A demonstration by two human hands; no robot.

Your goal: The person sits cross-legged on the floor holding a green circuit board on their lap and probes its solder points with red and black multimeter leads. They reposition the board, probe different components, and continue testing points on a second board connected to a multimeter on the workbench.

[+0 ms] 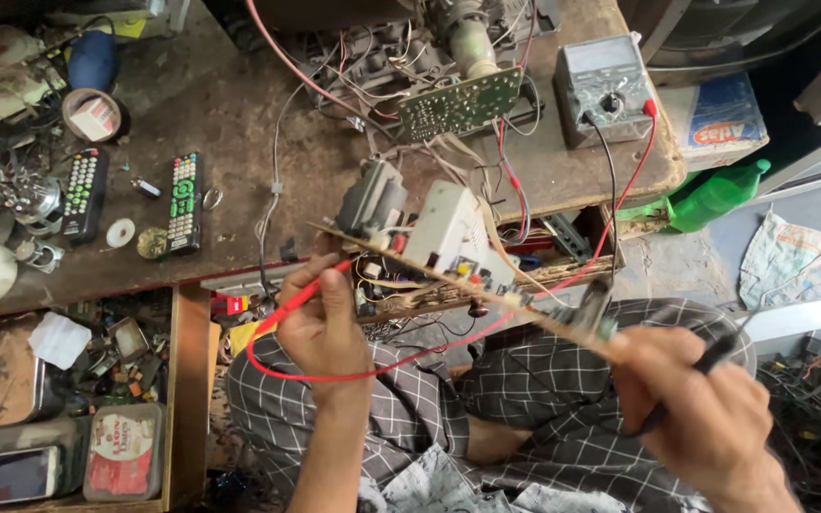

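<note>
Your left hand (323, 328) has its grip closed on the near edge of the circuit board (434, 271), with the red probe (301, 296) pinned under its fingers. Your right hand (705, 404) has its grip closed on the black probe (715, 356), touching the board's far corner. Beyond both hands, the meter (602, 87) sits on the counter (220, 114), well apart.

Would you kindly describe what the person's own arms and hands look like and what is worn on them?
Both forearms are bare, with no sleeves in view. The left hand and the right hand wear no gloves; no rings, watch or bracelets are visible. No markings or cables are attached to either arm.
</note>
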